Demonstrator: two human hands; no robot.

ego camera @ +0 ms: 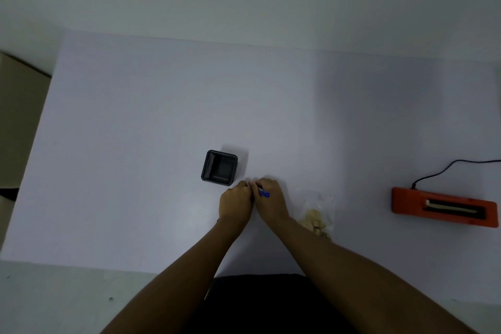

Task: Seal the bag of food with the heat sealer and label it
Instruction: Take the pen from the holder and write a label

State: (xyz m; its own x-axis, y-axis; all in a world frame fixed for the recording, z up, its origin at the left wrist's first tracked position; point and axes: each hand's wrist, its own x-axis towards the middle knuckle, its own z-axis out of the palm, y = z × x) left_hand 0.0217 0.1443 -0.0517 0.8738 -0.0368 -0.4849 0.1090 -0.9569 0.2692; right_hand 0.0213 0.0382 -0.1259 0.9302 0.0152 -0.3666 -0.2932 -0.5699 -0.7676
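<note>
Head view: left hand (235, 203) and right hand (269, 199) pressed close together, right closed around a blue pen (263, 193), left fingers curled, contents hidden. Just right of the right hand, bag of food (316, 214). Well apart further right, orange heat sealer (444, 206). Beyond the left hand, black tray (219, 167). Labelling seemingly under way; seal unconfirmed.

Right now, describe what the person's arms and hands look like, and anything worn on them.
Both forearms are bare, with no sleeves in view. The left hand and right hand wear no gloves or visible rings. A thin dark line crosses the left wrist; whether it is a band cannot be told. Dark clothing shows below.
</note>
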